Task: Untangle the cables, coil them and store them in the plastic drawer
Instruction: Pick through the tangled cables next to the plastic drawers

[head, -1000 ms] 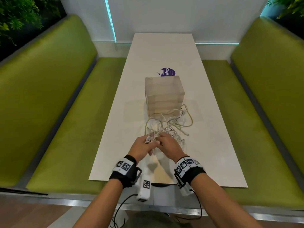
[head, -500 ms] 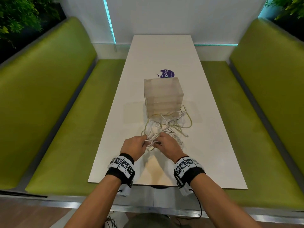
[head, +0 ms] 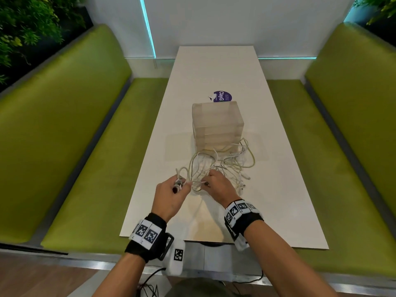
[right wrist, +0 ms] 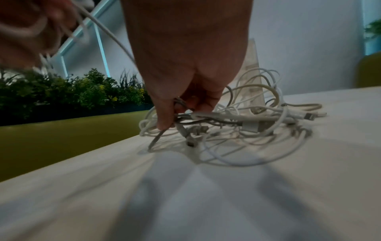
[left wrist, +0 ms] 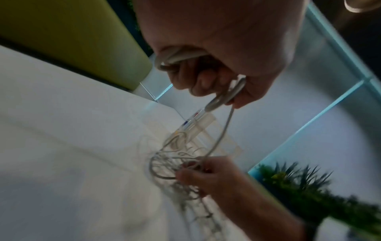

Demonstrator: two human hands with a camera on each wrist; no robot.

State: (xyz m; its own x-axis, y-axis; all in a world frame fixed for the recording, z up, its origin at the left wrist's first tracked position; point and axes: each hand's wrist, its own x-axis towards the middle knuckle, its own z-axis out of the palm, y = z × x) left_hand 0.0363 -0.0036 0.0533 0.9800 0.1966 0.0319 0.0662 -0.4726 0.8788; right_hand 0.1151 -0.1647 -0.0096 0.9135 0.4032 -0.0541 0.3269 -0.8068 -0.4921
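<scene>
1. Far left there's just the green bench seat point(head: 64, 146) running alongside the white worktop point(head: 278, 189). Nothing of the task is sitting on it.
2. The left hand point(head: 171, 195) is gripping one cable end point(left wrist: 224, 96), fingers curled round it near the plug. It's lifting that strand up and away to the left, I'd guess to see where it's running through the knot.
3. The right hand point(head: 218, 186) is pinching a few strands at the near edge of the cables point(head: 225, 163). That's probably pinning the bundle down so the whole mess isn't dragging along with the pull. The two hands are sitting close together but not touching.
4. The cables are lying in a loose white tangle on the worktop, stretching from the hands to the foot of the drawer unit.
5. The plastic drawer point(head: 217, 125) is standing just behind the tangle, all drawers looking closed. It's frosted, so can't tell what's inside. Nothing is coiled yet, so this is looking like early days.
6. A purple sticker point(head: 222, 96) is peeking out behind it.
</scene>
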